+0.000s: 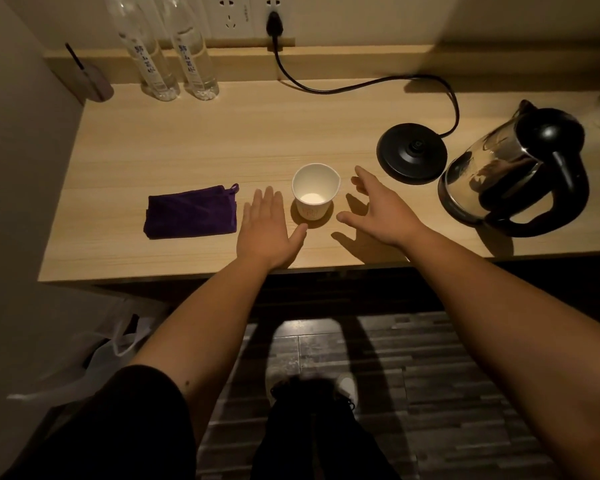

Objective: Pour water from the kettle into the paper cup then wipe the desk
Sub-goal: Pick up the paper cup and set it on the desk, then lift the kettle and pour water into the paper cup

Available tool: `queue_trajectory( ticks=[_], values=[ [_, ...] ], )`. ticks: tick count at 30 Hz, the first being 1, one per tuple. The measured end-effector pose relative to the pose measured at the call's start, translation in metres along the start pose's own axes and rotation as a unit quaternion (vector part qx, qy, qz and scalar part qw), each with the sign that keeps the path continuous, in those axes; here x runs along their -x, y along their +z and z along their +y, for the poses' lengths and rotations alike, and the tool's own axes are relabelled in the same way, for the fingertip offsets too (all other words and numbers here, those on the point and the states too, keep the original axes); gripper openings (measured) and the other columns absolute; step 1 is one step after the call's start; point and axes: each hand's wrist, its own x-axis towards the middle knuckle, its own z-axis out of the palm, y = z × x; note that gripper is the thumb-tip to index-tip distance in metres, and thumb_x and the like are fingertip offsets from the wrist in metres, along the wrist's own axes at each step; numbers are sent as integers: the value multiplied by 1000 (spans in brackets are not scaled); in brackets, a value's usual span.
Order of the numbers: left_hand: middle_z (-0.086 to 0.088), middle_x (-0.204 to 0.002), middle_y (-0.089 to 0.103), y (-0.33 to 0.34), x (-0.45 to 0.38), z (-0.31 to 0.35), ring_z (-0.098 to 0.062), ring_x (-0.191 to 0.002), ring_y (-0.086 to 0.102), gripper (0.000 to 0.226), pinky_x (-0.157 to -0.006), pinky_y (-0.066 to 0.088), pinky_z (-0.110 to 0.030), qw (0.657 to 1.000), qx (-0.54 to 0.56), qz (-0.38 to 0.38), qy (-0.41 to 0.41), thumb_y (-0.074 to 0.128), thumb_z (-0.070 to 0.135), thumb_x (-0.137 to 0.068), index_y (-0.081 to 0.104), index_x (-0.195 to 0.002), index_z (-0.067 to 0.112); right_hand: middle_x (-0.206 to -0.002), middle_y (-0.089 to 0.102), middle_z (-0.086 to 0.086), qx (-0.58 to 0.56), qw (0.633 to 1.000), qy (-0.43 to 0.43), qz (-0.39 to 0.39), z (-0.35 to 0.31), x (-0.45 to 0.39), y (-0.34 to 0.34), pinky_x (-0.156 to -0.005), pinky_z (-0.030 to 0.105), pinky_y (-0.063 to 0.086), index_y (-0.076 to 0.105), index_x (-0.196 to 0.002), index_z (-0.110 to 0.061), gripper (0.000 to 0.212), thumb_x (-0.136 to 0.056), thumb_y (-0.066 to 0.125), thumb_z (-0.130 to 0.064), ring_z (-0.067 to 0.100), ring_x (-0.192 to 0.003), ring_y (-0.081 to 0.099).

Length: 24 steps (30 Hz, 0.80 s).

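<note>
The room is dim, so the far right of the desk is in shadow, and a pale object there is cut by the frame edge; I cannot tell what it is. The steel kettle stands off its black base, just beside it at the right, and the cord runs from the base to the wall socket. Two clear bottles stand at the back left, their tops cut off, and the vertical writing on their labels is too blurred for me to read. A folded purple cloth lies left of my left hand. The paper cup stands upright between my hands; faint print on its side is not readable. Both my hands are spread flat and hold nothing; my right hand hovers near the cup.
</note>
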Motion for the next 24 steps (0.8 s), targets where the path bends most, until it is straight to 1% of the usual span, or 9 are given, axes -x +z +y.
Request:
queue_trajectory(
  ticks=[4,7,9,11,13,16,19,22,24],
  values=[
    [-13,-163,-6,11,-10,1,-28,-148,-12,89,-119,-5,-46,997,-61,-38,10,17,69,-90,1,-154,8,-154,33,5,124,990,-53,41,1,16,-27,-105,39,36,21,-150,-18,83,-85,63,-48,24,-137,36],
    [-15,-162,-3,19,-12,1,-30,-148,-9,89,-119,-3,-48,996,-83,-38,21,15,69,-91,3,-153,7,-151,37,7,197,970,-93,104,3,27,-51,-114,38,24,31,-147,-13,73,-88,58,-48,24,-139,33],
    [-16,-162,-2,23,-11,0,-31,-148,-8,89,-119,-1,-49,995,-91,-22,24,12,70,-90,4,-153,7,-149,40,7,226,958,-84,157,9,37,-69,-116,39,20,38,-143,-12,66,-89,58,-44,24,-138,33],
    [-16,-162,1,23,-12,0,-31,-149,-6,89,-119,0,-49,995,-94,-15,25,12,70,-90,6,-153,6,-145,44,9,232,946,-65,218,20,50,-87,-115,43,23,45,-138,-11,58,-90,58,-40,26,-138,33],
    [-17,-162,3,22,-12,0,-31,-149,-4,89,-119,2,-50,995,-97,-13,23,13,69,-90,8,-153,6,-143,46,10,229,932,-35,279,35,64,-104,-116,46,21,51,-133,-10,52,-90,57,-39,28,-139,31],
    [-17,-162,5,22,-12,1,-32,-149,-2,88,-119,3,-51,995,-94,-10,23,16,68,-91,11,-152,6,-143,43,11,205,910,43,357,61,81,-121,-115,46,19,52,-131,-13,49,-88,59,-36,29,-140,28],
    [-17,-162,7,20,-11,0,-33,-149,0,87,-119,4,-51,996,-87,-5,24,19,67,-91,13,-152,6,-142,40,9,144,901,132,387,83,87,-125,-109,44,33,46,-134,-16,58,-84,64,-39,27,-132,37],
    [-17,-162,7,21,-11,1,-33,-149,0,87,-119,5,-51,996,-87,-3,27,18,68,-90,12,-152,7,-138,39,6,37,891,180,414,92,87,-125,-90,31,49,44,-131,-15,62,-81,70,-40,19,-113,52],
    [-17,-162,8,21,-12,1,-33,-149,1,86,-119,5,-52,995,-90,0,29,18,68,-90,14,-152,7,-135,41,5,-55,876,213,428,92,85,-127,-79,24,49,42,-128,-15,61,-80,71,-40,14,-102,53]
  ],
)
